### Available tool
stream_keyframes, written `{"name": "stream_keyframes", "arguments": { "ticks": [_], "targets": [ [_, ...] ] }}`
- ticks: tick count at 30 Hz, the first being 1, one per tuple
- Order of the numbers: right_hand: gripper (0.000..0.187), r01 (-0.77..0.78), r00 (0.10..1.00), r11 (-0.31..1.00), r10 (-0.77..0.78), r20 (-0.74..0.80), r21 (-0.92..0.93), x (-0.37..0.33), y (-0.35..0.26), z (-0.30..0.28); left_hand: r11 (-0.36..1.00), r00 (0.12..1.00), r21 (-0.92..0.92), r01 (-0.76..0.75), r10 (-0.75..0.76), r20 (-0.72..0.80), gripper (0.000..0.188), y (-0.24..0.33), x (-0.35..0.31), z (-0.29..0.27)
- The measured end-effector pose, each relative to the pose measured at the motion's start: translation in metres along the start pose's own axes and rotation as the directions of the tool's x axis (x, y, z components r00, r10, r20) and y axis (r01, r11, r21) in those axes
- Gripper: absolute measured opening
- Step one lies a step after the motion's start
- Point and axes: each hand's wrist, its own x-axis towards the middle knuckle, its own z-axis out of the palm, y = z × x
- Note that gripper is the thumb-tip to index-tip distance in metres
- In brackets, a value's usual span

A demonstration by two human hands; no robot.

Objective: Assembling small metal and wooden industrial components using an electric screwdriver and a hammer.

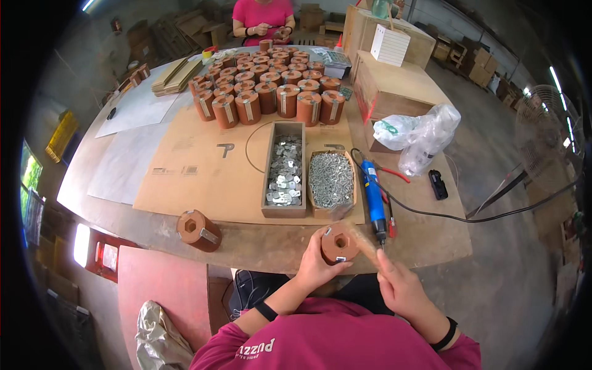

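My left hand (pixel 313 266) grips a brown cylindrical spool (pixel 338 243) with a hexagonal hole, held upright at the near edge of the table. My right hand (pixel 394 283) is just right of the spool, fingers blurred and reaching toward its top; whether it pinches a small part I cannot tell. A blue electric screwdriver (pixel 372 196) lies on the table right behind the spool. A box of silver screws (pixel 331 180) and a box of small metal brackets (pixel 285 171) stand beyond it.
Another brown spool (pixel 198 230) lies on its side at the near left. Several upright spools (pixel 271 86) are massed at the far side. A person in pink (pixel 263 18) works opposite. Wooden crates (pixel 388 86), a plastic bag (pixel 422 132), red pliers (pixel 394 174) and a black cable (pixel 468 217) are on the right.
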Motion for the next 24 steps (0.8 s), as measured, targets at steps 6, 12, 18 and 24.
{"name": "stream_keyframes", "arguments": {
  "ticks": [6,12,18,24],
  "targets": [
    [0.053,0.016,0.999,1.000,-0.016,0.036,-0.018,-0.002,0.008,0.010,1.000,1.000,-0.021,0.005,-0.005,0.016,0.083,-0.009,0.001,0.004],
    [0.053,0.028,0.999,0.999,-0.029,-0.041,-0.017,-0.010,0.010,0.017,1.000,0.999,0.011,0.016,-0.016,0.036,0.082,0.003,0.002,0.000],
    [0.052,0.030,0.998,0.999,-0.030,-0.048,-0.013,0.001,-0.004,-0.004,0.999,1.000,-0.036,0.024,-0.024,0.014,0.081,-0.002,0.001,0.001],
    [0.053,0.007,1.000,1.000,-0.007,-0.004,-0.024,-0.002,0.013,0.011,0.997,0.997,-0.038,0.065,-0.064,0.030,0.083,0.003,0.004,0.001]
  ]
}}
